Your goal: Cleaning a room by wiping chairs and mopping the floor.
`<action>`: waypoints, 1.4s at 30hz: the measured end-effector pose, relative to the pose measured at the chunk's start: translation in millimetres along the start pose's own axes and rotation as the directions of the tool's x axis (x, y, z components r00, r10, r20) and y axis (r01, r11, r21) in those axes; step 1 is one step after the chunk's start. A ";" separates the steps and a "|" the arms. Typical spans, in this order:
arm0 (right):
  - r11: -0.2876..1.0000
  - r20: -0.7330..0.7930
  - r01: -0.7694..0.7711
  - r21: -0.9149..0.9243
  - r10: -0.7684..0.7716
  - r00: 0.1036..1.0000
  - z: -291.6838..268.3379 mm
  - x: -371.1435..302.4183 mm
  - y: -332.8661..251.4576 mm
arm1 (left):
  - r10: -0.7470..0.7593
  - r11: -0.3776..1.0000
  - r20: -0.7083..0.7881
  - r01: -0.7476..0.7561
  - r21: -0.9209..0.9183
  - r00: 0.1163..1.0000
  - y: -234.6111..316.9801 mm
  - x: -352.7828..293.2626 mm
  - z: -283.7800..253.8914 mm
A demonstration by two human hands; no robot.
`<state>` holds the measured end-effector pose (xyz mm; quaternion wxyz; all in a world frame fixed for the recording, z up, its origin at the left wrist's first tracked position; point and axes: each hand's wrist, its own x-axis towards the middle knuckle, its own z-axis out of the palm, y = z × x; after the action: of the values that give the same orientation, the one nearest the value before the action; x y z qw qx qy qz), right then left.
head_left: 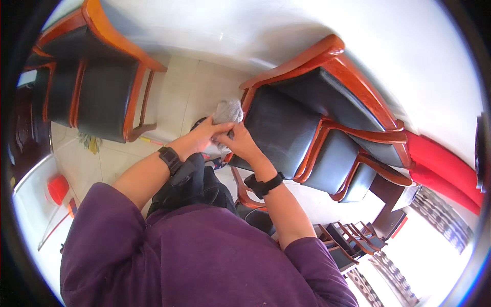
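Observation:
A bunched piece of grey cloth (228,110) is held out in front of me, above the floor beside a black-seated chair. My left hand (207,132) grips its lower left side, with the thumb laid across it. From the right, my right hand (240,141) pinches the same cloth, and its fingers are partly curled out of sight. The two hands meet at the near end of the cloth. Below them, a dark and multicoloured item shows only in part, and I cannot make out what it is. Both wrists wear black bands.
A wooden armchair row with black seats (279,130) stands close at my right, along the white wall. Another chair row (105,92) is at the left. A red container (58,189) and a yellowish bunch (92,143) lie on the left side. Red cloth (440,166) hangs far right.

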<state>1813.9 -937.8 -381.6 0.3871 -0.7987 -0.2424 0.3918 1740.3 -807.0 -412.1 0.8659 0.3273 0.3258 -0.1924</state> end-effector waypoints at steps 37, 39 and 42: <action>0.437 -0.488 -0.223 -0.871 -0.722 0.490 -300.3 65.5 18.8 | 0.373 0.412 0.668 -0.760 0.503 0.644 -45.1 -17.0 -39.2; 0.422 -0.466 -0.207 -0.883 -0.731 0.498 -300.7 65.8 17.0 | 0.398 0.418 0.718 -0.810 0.412 0.571 -31.4 -17.1 -36.5; 0.442 -0.487 -0.214 -0.871 -0.720 0.494 -290.6 70.7 18.7 | 0.325 0.866 0.288 -0.406 0.292 0.901 -78.5 28.7 -55.3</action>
<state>2092.5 -1024.4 -313.4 0.0609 -0.8979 -0.3272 -0.2880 1693.6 -828.0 -498.3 0.8472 0.5056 0.1162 -0.1143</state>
